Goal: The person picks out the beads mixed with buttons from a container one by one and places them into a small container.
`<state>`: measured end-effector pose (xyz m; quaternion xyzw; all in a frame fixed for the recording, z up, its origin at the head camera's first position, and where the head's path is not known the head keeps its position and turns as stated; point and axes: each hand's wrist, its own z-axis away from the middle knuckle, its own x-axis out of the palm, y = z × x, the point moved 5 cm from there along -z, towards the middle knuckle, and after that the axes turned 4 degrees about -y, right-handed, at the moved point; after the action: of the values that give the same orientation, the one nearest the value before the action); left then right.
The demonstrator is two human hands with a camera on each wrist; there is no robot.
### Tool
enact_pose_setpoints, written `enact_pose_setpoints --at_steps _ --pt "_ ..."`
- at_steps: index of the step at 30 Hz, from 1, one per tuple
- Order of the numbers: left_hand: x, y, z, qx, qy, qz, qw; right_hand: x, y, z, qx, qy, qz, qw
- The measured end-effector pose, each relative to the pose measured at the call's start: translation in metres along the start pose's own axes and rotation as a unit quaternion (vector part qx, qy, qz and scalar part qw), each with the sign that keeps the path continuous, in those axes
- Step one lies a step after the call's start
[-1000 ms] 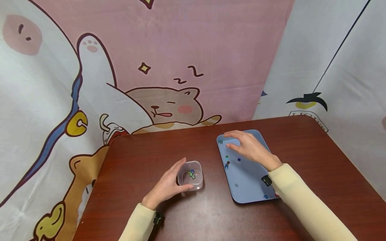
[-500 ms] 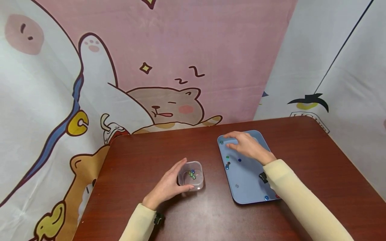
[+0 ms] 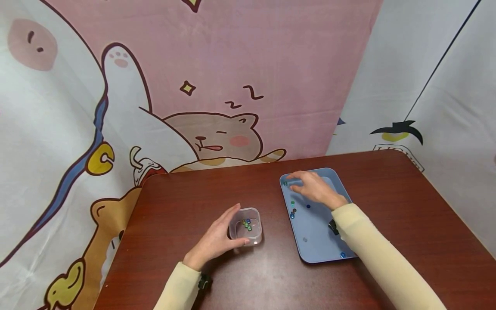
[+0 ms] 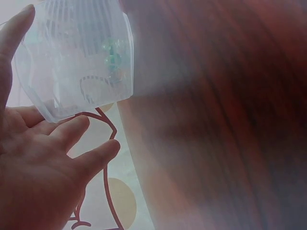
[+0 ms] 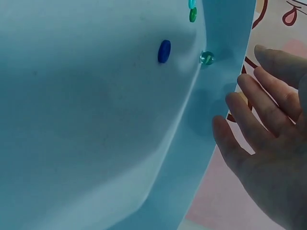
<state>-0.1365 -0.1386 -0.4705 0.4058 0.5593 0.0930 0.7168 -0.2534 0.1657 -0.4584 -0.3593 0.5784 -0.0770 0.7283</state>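
We see the left hand [image 3: 213, 239] grasping a clear square plastic container [image 3: 254, 234] between thumb and fingers, apparently to steady so light a vessel; glass marbles [image 3: 246, 224] lie inside. The right hand [image 3: 313, 187], fingers loosely bent around nothing, hovers over the far left corner of the blue tray [image 3: 319, 234], near a green glass marble [image 3: 285, 183]. The tray's raised rim, we judge, keeps such round pieces off the table [image 3: 271, 275].
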Motion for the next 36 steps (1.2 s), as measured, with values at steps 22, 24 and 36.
enact_pose_setpoints --at_steps 22,24,36 --pt "0.001 -0.001 -0.001 -0.004 -0.004 -0.007 1.0 0.017 0.009 -0.013 0.017 -0.017 -0.031 0.999" --pt "0.001 -0.002 -0.001 -0.004 -0.003 -0.008 1.0 0.018 0.009 -0.014 0.015 -0.015 -0.029 0.999" --pt "0.0 0.0 0.0 -0.002 0.002 0.002 1.0 0.026 0.014 -0.017 0.013 -0.01 0.008 1.0"
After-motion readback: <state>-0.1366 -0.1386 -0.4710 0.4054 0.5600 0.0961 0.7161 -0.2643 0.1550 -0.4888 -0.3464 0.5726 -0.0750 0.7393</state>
